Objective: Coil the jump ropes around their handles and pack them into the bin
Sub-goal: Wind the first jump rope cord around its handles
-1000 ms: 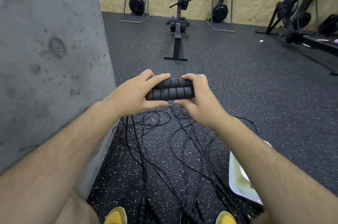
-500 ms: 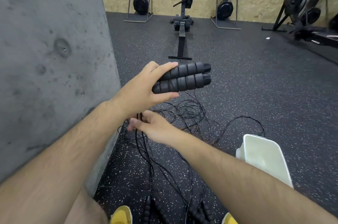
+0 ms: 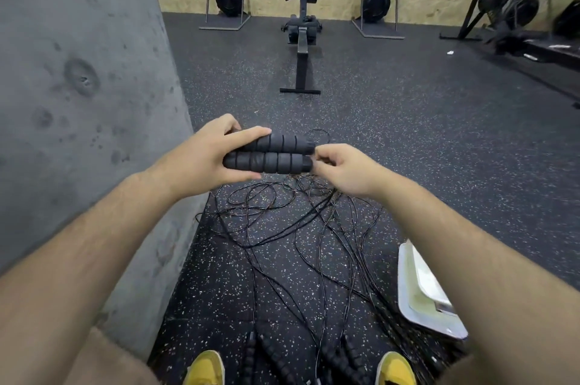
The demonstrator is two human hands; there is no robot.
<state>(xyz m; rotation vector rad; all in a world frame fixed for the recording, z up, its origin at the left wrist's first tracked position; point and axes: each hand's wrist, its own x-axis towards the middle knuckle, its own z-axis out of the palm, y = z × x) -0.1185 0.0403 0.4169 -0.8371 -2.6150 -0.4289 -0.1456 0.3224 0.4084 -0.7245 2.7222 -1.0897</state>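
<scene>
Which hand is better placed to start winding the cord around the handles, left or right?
Right. The left hand grips both handles together, so it serves as the anchor. The right hand sits at their free ends, apparently pinching the cord there, ready to start wrapping.

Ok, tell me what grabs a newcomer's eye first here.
Two black foam handles sit side by side at the centre, the left hand gripping them and the right hand pinching at their right end. Below them, a tangle of black ropes sprawls over the speckled floor, with a white bin at lower right.
</scene>
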